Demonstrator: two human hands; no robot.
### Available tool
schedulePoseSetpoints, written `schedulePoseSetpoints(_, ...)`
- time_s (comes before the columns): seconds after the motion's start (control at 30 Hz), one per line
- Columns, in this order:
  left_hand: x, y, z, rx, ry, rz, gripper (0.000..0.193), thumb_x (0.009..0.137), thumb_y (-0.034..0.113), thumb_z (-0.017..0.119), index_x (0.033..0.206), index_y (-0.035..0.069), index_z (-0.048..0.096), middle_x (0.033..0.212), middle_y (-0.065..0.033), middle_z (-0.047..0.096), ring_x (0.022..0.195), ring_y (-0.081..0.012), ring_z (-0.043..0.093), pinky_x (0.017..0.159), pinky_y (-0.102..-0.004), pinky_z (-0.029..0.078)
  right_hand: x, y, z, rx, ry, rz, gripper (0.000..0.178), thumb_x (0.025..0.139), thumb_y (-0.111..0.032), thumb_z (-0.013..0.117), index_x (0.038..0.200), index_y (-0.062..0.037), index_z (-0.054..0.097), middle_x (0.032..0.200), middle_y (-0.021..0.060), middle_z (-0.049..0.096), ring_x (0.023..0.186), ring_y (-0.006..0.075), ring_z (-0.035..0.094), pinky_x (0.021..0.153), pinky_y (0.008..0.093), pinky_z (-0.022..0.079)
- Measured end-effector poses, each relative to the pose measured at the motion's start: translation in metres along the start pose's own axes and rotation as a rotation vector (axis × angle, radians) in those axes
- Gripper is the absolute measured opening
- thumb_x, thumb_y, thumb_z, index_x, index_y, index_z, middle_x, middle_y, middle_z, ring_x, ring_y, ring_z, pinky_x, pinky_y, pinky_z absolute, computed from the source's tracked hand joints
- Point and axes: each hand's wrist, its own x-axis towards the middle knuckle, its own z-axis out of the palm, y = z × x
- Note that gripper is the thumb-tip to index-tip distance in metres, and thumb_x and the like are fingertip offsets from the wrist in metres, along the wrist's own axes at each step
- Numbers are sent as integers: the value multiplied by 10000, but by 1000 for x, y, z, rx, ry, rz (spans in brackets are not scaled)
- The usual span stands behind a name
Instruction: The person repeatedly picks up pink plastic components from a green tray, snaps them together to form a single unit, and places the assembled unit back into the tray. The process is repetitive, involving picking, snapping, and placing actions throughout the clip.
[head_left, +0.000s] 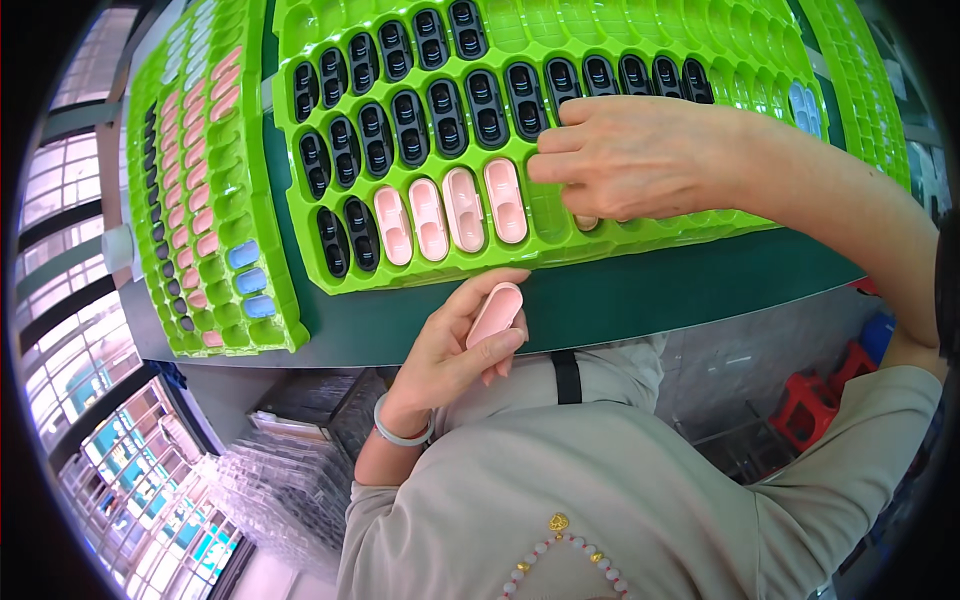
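Note:
A small pink oval case shell, hollow side up, is held between the thumb and fingers of my left hand, just off the table's front edge. My right hand reaches across the large green tray, its fingers curled down over the front rows; what they grip, if anything, is hidden. Just left of those fingers, several pink oval pieces with two hollows each stand side by side in the front row. Black pieces of the same shape fill slots in the rows behind and at the front left.
Another green tray at the left holds pink, black and blue pieces. A third green tray lies at the far right. The dark green tabletop ends near my body. Stacked clear plastic trays and a red stool stand below.

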Motion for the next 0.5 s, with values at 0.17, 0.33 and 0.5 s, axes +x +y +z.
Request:
schedulePoseSetpoints(0.17, 2, 0, -4, -34, 13, -36, 508, 868, 11, 588, 1350, 23, 428, 909, -59, 588, 635, -82, 538, 551, -194, 424, -5, 4, 9, 181, 59, 68, 86, 713, -177, 655, 780, -130, 629, 847, -2, 530, 896, 156, 541, 760, 293, 411)
schedulePoseSetpoints(0.33, 3, 0, -5, -68, -8, -18, 492, 872, 7, 580, 1344, 31, 442, 928, -56, 593, 643, -76, 537, 555, -197, 424, 2, 6, 7, 89, -45, 24, 110, 732, -220, 646, 747, -114, 666, 888, 16, 566, 947, 162, 556, 785, 305, 432)
schedulePoseSetpoints(0.5, 4, -7, -11, -72, -61, 42, 459, 932, 121, 602, 1349, 36, 431, 924, -36, 600, 665, -51, 552, 547, -185, 450, 0, 9, 6, 105, -1, -5, 104, 725, -211, 635, 752, -118, 672, 894, 9, 560, 933, 152, 553, 775, 295, 428)
